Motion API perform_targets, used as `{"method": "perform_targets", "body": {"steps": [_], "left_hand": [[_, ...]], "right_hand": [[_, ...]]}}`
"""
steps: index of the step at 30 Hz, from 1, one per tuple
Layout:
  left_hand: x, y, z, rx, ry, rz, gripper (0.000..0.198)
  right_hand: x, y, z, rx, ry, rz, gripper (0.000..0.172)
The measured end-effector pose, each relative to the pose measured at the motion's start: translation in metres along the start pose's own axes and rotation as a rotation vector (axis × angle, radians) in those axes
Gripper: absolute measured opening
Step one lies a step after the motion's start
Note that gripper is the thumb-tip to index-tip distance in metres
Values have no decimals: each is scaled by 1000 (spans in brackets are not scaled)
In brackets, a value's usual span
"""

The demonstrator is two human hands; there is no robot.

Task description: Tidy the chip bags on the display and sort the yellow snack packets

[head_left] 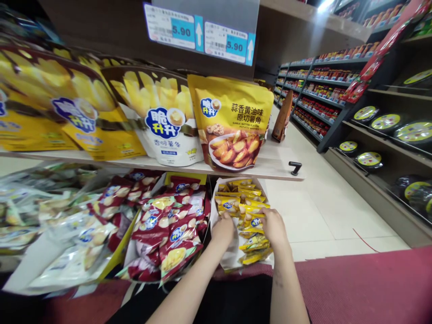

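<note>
A white box (232,256) holds rows of small yellow snack packets (251,198) standing on edge. At the box's left side, my left hand (223,230) has its fingertips closed at the lower edge of a yellow packet (227,204). My right hand (274,227) reaches in from the right, its fingers curled on the edge of another yellow packet (254,222). Part of the fingers of both hands is hidden. Bare box floor shows between the hands. To the left stands a box of dark red snack packets (177,225), piled loosely.
Above the boxes, a shelf (280,164) bears a yellow potato wedge pouch (234,121) and white pouches (165,130). A black hook (295,168) sticks out at its corner. White packets (77,243) fill the left. Stocked racks (324,85) line the right.
</note>
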State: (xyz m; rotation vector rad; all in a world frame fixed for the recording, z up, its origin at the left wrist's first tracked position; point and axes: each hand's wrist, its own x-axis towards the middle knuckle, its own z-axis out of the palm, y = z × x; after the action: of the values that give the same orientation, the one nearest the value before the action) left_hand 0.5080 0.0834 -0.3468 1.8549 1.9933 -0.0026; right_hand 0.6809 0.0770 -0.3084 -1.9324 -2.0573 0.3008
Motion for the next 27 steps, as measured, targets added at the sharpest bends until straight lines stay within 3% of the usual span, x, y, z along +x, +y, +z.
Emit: {"method": "perform_targets", "body": {"steps": [3, 6, 9, 12, 16, 24, 27], "left_hand": [[-15, -7, -12, -168, 134, 127, 43], [-30, -14, -23, -485, 348, 395, 41], [-33, -22, -27, -589, 393, 523, 36], [-27, -32, -28, -522, 407, 365, 24], [-20, -40, -27, -377, 423, 146, 27], [-30, -34, -32, -483, 655, 15, 24], [-25, -38, -31, -573, 578, 82, 23]], "right_hand": [[-3, -7, -10, 37, 63, -81, 25], [-7, -19, -18, 124, 197, -226, 25], [-8, -33, -18, 304, 267, -419, 28], [-7, -35, -13, 400, 342, -443, 29], [-5, -17, -10, 337, 342, -237, 32], [8, 3, 15, 102, 124, -78, 41], [11, 6, 15, 130, 115, -77, 36]]}}
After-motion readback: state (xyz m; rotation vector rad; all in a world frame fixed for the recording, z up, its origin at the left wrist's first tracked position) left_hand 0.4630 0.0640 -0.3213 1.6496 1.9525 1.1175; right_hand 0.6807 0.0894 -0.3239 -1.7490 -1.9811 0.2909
